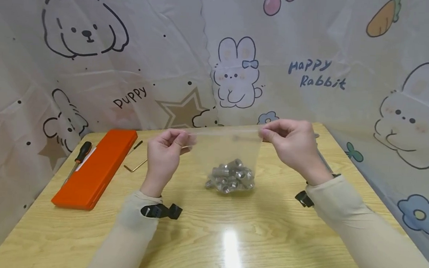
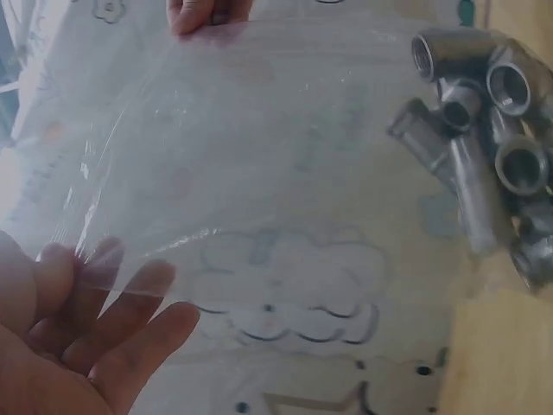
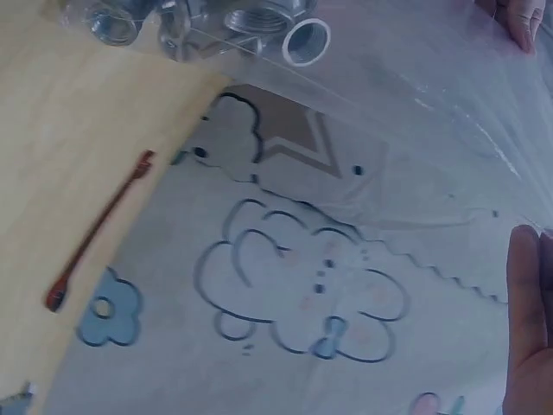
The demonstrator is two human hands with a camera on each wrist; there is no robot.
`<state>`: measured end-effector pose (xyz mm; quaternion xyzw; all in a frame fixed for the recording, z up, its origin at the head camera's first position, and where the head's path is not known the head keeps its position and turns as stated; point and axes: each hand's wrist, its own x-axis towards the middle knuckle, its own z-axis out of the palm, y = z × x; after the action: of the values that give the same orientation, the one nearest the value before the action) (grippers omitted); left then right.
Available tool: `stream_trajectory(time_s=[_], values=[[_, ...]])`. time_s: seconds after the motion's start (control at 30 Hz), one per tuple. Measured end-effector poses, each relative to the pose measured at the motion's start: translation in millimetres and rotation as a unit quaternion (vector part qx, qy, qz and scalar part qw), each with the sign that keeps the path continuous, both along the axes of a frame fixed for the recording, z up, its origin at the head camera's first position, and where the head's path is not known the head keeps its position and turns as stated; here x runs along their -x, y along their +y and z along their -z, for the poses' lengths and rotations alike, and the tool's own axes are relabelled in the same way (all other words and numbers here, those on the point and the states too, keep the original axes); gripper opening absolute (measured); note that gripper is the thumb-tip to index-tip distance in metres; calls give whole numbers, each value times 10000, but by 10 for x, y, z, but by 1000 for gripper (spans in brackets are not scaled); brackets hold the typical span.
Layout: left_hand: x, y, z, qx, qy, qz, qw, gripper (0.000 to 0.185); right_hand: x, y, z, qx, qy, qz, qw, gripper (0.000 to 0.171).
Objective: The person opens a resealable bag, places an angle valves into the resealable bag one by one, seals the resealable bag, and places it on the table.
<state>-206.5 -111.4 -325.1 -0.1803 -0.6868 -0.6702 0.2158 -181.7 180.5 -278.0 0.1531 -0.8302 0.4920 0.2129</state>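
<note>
A clear plastic bag (image 1: 221, 146) is stretched out by its upper edge over the table, with several silver metal pipe fittings (image 1: 230, 177) heaped in its bottom. My left hand (image 1: 166, 151) pinches the left upper corner between thumb and fingers. At the opposite corner, my right hand (image 1: 294, 146) pinches the edge with thumb and forefinger. Through the left wrist view the fittings (image 2: 484, 173) show threaded round openings, and the film (image 2: 259, 156) runs taut between both hands. The right wrist view catches only part of the right hand (image 3: 529, 320) at its edge.
On the wooden table's (image 1: 195, 230) left lie an orange case (image 1: 98, 166), a screwdriver (image 1: 83, 151) and a brass-coloured L-shaped hex key (image 1: 139, 165). A reddish-brown wrench-like tool (image 3: 99, 229) lies near the back edge. Printed fabric (image 1: 159, 66) hangs behind.
</note>
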Motion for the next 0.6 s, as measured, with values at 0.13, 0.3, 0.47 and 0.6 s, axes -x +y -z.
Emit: stream_trajectory(time_s=[0.13, 0.3, 0.47, 0.6], values=[[44, 28, 103, -93, -263, 102, 9996, 23, 6, -5, 71, -93, 207, 94, 9997, 6], [63, 12, 96, -311, -125, 162, 9993, 24, -44, -58, -32, -160, 456, 57, 9988, 5], [38, 47, 117, -48, -179, 41, 9998, 23, -12, -14, 31, -450, -7, 326, 9985, 9], [29, 110, 129, 350, 159, -43, 9993, 24, 30, 41, 157, -526, 5, 407, 9978, 8]])
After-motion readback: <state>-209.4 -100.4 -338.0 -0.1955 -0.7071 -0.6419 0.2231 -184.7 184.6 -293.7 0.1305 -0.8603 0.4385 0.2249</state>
